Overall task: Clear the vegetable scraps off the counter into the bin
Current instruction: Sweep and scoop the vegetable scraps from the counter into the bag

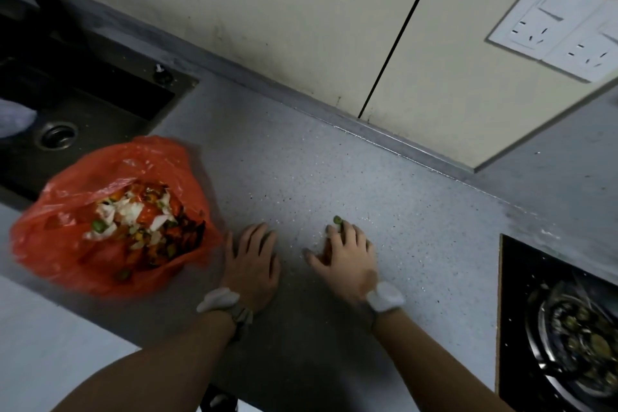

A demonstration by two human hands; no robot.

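An open red plastic bag (67, 244) lies on the grey speckled counter (418, 211) at the left, filled with white, green and orange vegetable scraps (133, 217). My left hand (252, 264) rests flat on the counter just right of the bag, fingers straight. My right hand (347, 257) lies palm down further right, fingers spread. A small green scrap (337, 220) sits at its fingertips, and something orange shows under the palm. Tiny white crumbs dot the counter around the hands.
A dark sink (83, 110) with a drain lies behind the bag at the left. A black hob (515, 328) with a burner sits at the right. The cream wall behind carries white sockets (551, 27).
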